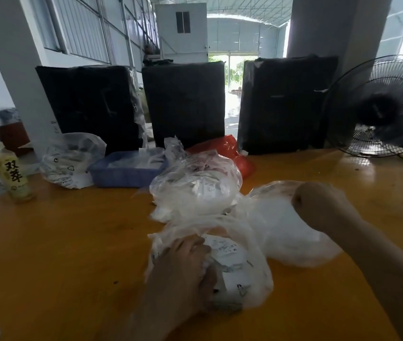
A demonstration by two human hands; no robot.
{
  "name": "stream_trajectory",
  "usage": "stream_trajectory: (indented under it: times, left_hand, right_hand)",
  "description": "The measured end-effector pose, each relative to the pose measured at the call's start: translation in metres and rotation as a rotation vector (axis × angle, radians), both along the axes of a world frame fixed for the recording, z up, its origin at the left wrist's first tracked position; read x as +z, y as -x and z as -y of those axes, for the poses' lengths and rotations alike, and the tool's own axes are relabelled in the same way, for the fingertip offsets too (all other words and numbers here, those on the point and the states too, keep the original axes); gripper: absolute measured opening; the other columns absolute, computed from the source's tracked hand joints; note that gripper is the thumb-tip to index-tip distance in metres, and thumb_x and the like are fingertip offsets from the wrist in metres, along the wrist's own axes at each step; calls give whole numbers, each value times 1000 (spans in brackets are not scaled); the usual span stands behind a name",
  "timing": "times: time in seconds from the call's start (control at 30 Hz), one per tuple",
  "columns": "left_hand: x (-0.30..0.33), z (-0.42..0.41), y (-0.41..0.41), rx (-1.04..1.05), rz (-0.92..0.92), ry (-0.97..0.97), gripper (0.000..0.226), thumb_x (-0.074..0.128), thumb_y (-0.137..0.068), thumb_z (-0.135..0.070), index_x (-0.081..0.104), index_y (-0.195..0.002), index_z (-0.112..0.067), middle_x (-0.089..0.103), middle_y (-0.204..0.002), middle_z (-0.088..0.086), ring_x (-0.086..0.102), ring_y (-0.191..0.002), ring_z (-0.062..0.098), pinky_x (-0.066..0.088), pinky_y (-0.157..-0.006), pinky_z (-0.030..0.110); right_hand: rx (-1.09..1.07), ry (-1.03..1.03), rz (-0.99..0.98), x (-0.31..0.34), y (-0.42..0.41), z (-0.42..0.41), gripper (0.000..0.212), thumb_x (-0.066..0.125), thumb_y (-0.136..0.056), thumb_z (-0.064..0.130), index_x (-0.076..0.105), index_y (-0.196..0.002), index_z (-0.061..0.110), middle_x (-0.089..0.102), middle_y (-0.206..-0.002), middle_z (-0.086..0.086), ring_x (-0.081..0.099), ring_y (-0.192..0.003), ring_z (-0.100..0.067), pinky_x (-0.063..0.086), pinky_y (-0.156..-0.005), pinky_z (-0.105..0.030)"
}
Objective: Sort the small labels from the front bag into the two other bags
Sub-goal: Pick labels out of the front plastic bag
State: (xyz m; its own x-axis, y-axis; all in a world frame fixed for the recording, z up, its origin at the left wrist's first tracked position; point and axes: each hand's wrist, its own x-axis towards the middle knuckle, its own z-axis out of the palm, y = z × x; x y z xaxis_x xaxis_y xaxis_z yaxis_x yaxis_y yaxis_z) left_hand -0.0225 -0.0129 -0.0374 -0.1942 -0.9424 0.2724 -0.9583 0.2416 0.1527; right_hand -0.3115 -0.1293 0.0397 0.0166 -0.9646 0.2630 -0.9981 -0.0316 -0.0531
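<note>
Three clear plastic bags of small white labels lie on the orange table. The front bag point(240, 274) is nearest me, and my left hand point(183, 262) reaches into its mouth, fingers curled over the labels point(225, 249) inside. Behind it sits a fuller bag point(195, 190) of labels. To the right a third bag point(281, 230) lies flatter. My right hand point(318, 205) hovers over that right bag with the fingers bent downward; what it holds, if anything, is hidden.
A blue plastic tray point(126, 171), another clear bag point(72, 161), a red bag point(230, 148) and a drink bottle point(13, 173) stand further back. Three black wrapped bundles point(185, 104) line the far edge. A black fan point(390, 107) stands at the right.
</note>
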Motion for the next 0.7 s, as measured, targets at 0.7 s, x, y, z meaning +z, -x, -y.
stream_trajectory:
  times: [0.7]
  left_hand:
    - [6,11,-13,67,-1789,-298,19,81,-72,-27,83,-86,-15,76,-87,10,75,-81,19,61,-75,27]
  right_hand:
    - [610,-279,726,-2,-135,-46,13,68,-95,19,71,-91,31,73,-75,17,69,-64,-4,57,-58,-19]
